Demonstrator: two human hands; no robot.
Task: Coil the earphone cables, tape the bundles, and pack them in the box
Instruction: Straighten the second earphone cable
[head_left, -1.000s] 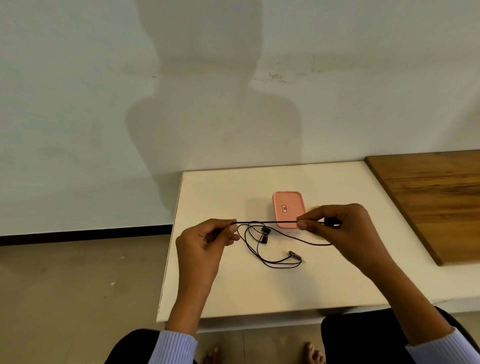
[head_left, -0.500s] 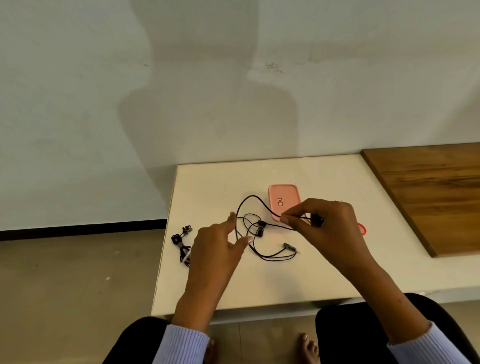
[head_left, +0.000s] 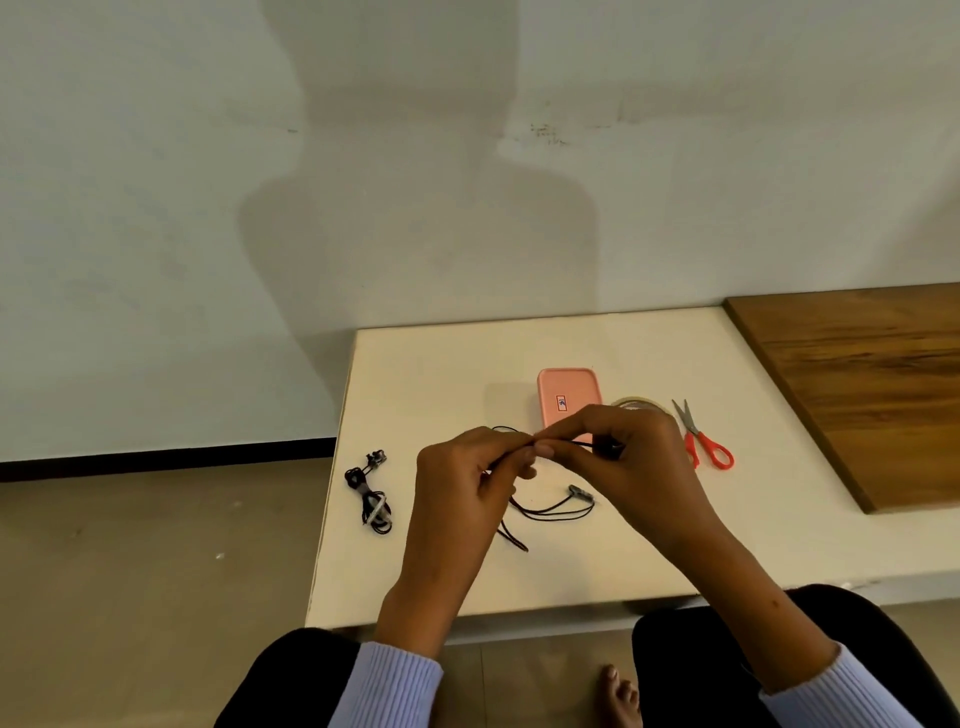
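Your left hand (head_left: 467, 483) and right hand (head_left: 623, 457) both pinch the earphone cable (head_left: 550, 512) above the tabletop (head_left: 779, 530); its slack probably rests there. It's limp, light, tangle-prone: grip near the loops.

The white rectangular table (head_left: 431, 374) has bare surface along its far edge and at its far left corner, and again along the near edge below the loose black earphone cable (head_left: 550, 512). Near the left edge a coiled, taped black earphone bundle (head_left: 371, 499) lies in the way. The left hand (head_left: 462, 483) and right hand (head_left: 628, 462) meet over the middle, hiding the surface beneath. Beyond them the pink rounded plastic box (head_left: 566, 395) lies closed, with a clear tape roll (head_left: 641, 404) just beside it and red-handled scissors (head_left: 701, 441) farther right. A brown wooden board (head_left: 862, 384) covers the right end.
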